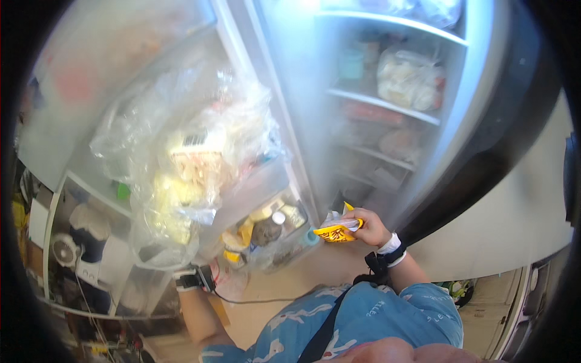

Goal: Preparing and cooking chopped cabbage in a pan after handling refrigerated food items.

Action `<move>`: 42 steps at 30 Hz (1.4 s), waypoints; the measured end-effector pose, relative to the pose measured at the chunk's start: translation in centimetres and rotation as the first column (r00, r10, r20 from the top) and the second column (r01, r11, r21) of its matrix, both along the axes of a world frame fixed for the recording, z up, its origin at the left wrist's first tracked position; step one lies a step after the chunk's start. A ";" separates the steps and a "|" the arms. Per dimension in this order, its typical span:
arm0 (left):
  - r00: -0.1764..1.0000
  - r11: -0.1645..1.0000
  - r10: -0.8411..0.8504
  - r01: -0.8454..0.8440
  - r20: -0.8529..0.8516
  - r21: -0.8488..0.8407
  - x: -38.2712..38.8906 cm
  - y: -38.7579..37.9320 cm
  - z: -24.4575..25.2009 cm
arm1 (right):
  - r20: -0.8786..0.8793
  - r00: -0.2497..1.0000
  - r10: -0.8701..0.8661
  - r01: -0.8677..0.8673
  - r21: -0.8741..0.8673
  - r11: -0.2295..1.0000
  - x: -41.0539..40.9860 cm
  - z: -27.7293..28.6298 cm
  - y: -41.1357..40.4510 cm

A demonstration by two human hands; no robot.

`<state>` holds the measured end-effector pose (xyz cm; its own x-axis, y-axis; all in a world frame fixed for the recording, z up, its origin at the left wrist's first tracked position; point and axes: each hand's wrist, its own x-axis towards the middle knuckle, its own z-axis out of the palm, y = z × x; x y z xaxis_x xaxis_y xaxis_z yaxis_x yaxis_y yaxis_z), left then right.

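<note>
My right hand (pixel 368 228) grips a yellow printed food packet (pixel 337 233), its upper edge torn or folded open, in front of the open freezer compartment (pixel 331 149). A bulky clear plastic bag (pixel 136 131) fills the left side and holds wrapped food, including a pale package (pixel 197 161) with a printed label. Of my left arm, the strapped wrist (pixel 190 278) shows at the bag's lower edge. The bag hides my left hand, so its grip cannot be made out. Below the bag, a transparent drawer (pixel 254 186) is pulled out, with several packets and a white-capped container (pixel 278 218) under it.
Cold mist blurs the freezer shelves (pixel 386 106), where a filled white bag (pixel 408 79) sits. A dark-edged door (pixel 494 149) stands open at right. A cable (pixel 258 301) runs from my left wrist towards my body. A small fan (pixel 65 250) shows at far left.
</note>
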<state>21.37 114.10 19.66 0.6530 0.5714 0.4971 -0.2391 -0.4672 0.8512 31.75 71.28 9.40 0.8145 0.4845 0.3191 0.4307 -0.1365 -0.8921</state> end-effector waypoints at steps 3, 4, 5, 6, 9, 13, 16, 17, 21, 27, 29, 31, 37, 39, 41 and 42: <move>0.998 0.998 -0.056 0.055 -0.010 -0.001 0.7 -0.3 -0.7 | -0.123 0.985 -0.119 0.147 0.246 0.958 -1.3 3.3 -2.5; 0.998 0.998 -0.062 0.063 -0.013 0.005 0.4 -0.5 -0.4 | -0.161 0.977 -0.138 0.186 0.343 0.920 -1.4 4.3 -3.0; 0.997 0.997 -0.069 0.069 -0.018 0.014 0.1 -0.7 -0.2 | -0.204 0.968 -0.146 0.223 0.434 0.873 -1.2 5.3 -3.4; 0.997 0.997 -0.070 0.070 -0.016 0.019 0.0 -0.8 -0.2 | -0.053 0.977 -0.208 0.212 0.405 0.889 -0.9 7.4 -3.8; 0.994 0.994 -0.105 0.106 -0.029 0.018 1.0 -0.8 -0.5 | -0.171 0.942 -0.289 0.335 0.551 0.764 -0.3 10.5 -4.1; 0.992 0.993 -0.115 0.116 -0.053 0.022 1.1 -0.2 -0.5 | -0.201 0.913 -0.356 0.364 0.795 0.484 4.8 14.3 -1.7; 0.989 0.991 -0.129 0.131 -0.066 0.025 1.1 -0.1 -0.3 | -0.150 0.874 -0.463 0.390 0.784 0.483 10.7 17.3 -1.2; 0.989 0.991 -0.130 0.132 -0.072 0.026 1.1 0.0 -0.4 | -0.134 0.841 -0.524 0.431 0.752 0.499 12.9 18.0 -1.0; 0.984 0.989 -0.146 0.149 -0.098 0.016 1.3 0.1 -1.3 | -0.186 0.817 -0.546 0.546 0.554 0.629 19.4 20.2 -0.3; 0.984 0.990 -0.135 0.139 -0.119 0.025 0.7 -0.1 -1.1 | -0.242 0.795 -0.557 0.577 0.016 0.817 24.0 21.3 -2.1; 0.984 0.991 -0.124 0.129 -0.129 0.029 0.4 -0.1 -1.1 | 0.168 0.646 -0.745 0.716 -0.471 0.515 23.1 23.9 -1.7; 0.983 0.991 -0.126 0.131 -0.131 0.028 0.6 -0.3 -1.2 | 0.626 0.427 -0.653 0.900 -0.367 0.236 22.0 24.1 -1.6; 0.981 0.992 -0.112 0.118 -0.161 0.033 -0.1 -0.8 -1.5 | 0.676 0.519 -0.523 0.811 -0.196 0.551 19.7 22.6 0.4; 0.981 0.993 -0.102 0.110 -0.166 0.034 -0.1 -0.9 -1.5 | 0.684 0.520 -0.512 0.800 -0.180 0.573 19.6 21.0 0.8; 0.979 0.993 -0.112 0.119 -0.170 0.028 0.5 -0.9 -2.2 | 0.775 0.487 -0.403 0.822 -0.251 0.512 17.5 20.5 0.6; 0.979 0.992 -0.114 0.121 -0.171 0.032 0.4 -1.0 -1.9 | 0.764 0.527 -0.372 0.798 -0.295 0.526 17.6 20.4 0.2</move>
<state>21.75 113.11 17.77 0.7906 0.4667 0.3964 -0.1495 -0.4807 0.8640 49.32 71.49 29.84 0.7230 0.1963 0.6624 0.3788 -0.9145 -0.1424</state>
